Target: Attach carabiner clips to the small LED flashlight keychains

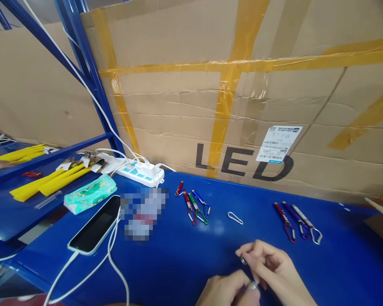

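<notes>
Close together at the lower right of the blue table, both my hands are closed on small parts. Between the thumb and fingers of my right hand [271, 265] a small, round-ended metal part [243, 260] shows. My left hand [226, 291] pinches a silver metal piece [253, 286]; the fingers cover most of it. Beyond them lies a loose silver carabiner [235, 218]. Several mini flashlights with carabiners lie farther back, a red one [187, 201], a green one [194, 205] and a blue one [198, 198] among them. To the right are red [281, 214], purple [294, 217] and silver [303, 218] ones.
A cardboard box [172, 110] stands along the back edge. On the left are a charging phone [95, 225], a tissue pack [91, 193], a power strip [140, 173], white cables [111, 242] and yellow-wrapped items [54, 182] beside the blue frame [95, 97]. A blurred-out patch hides something there.
</notes>
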### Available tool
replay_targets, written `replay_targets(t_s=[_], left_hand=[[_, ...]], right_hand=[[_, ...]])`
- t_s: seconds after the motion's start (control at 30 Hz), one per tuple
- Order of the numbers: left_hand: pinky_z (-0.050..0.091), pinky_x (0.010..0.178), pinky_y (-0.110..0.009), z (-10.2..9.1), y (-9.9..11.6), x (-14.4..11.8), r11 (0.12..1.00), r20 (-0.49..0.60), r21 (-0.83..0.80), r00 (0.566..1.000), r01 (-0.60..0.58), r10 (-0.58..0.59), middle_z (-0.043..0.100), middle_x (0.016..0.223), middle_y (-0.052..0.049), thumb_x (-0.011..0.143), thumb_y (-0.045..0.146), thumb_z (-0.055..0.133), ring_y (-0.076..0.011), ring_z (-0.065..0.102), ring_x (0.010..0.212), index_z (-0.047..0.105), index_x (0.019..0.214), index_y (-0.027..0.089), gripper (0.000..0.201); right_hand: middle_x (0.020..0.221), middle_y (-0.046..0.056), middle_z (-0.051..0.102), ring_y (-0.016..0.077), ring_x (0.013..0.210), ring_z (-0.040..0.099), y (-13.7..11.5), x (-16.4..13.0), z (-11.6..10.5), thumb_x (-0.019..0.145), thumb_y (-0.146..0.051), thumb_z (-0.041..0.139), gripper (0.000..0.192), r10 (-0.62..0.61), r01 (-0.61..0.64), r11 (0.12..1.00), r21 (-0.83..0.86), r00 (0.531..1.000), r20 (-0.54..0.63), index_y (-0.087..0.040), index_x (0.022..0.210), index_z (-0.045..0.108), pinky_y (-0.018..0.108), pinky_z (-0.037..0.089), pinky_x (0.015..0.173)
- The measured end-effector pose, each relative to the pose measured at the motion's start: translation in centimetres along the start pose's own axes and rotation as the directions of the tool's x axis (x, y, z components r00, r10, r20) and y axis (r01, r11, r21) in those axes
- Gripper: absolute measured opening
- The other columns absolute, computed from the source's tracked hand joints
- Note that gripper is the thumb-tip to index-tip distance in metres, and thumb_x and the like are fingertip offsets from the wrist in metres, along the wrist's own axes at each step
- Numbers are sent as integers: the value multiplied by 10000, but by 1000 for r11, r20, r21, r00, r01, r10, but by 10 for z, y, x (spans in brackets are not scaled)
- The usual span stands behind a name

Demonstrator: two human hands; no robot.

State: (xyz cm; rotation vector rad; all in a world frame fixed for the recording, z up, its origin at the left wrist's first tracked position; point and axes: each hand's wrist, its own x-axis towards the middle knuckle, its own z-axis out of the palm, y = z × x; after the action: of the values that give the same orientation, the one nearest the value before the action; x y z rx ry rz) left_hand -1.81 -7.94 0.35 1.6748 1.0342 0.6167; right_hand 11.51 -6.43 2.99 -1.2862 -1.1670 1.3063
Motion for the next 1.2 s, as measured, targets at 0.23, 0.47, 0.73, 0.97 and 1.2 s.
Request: replay_targets(t_s=[0.23, 0.47, 0.73, 0.97, 1.2], left_hand=[[335, 469, -160, -3, -4, 1, 988, 2, -99, 993, -115, 116, 441, 496, 33, 890, 302, 296, -68, 388, 408, 512, 983, 132, 290], [364, 481, -179, -4, 0, -2, 986, -26, -144, 997, -80, 77, 458, 506, 10, 884, 333, 298, -82, 406, 418, 524, 997, 119, 330], [285, 441, -168, 2, -9, 0, 973, -43, -200, 993, -119, 112, 433, 511, 22, 831, 349, 400, -74, 361, 429, 507, 858, 141, 236], [341, 573, -206, -9, -5, 4, 973, -82, -144, 982, -180, 170, 477, 587, 4, 858, 330, 346, -98, 430, 540, 439, 779, 150, 217], [304, 578, -200, -32, 7, 10, 991, -133, -70, 985, -116, 106, 452, 658, 8, 871, 300, 389, -97, 407, 615, 453, 725, 143, 224]], right_hand=[[814, 82, 602, 16, 426, 385, 10, 6, -5, 680, -495, 652, 454, -61, 63, 997, -33, 996, 60, -108, 579, 438, 150, 307, 392], [803, 70, 578, 10, 411, 382, 21, 11, -4, 688, -539, 631, 477, -31, 35, 998, -44, 995, 97, -106, 612, 446, 146, 295, 385], [755, 32, 546, 15, 412, 375, 20, 13, -6, 686, -536, 637, 461, -1, 7, 999, -54, 993, 116, -112, 612, 471, 152, 282, 383], [442, -29, 387, 53, 407, 339, 17, 13, -7, 694, -610, 589, 485, 54, -42, 992, -122, 993, 101, -127, 710, 551, 156, 262, 396], [456, -39, 381, 43, 414, 329, -4, 2, 8, 671, -597, 610, 486, 10, -16, 993, -114, 998, -58, -120, 756, 565, 168, 238, 416]])
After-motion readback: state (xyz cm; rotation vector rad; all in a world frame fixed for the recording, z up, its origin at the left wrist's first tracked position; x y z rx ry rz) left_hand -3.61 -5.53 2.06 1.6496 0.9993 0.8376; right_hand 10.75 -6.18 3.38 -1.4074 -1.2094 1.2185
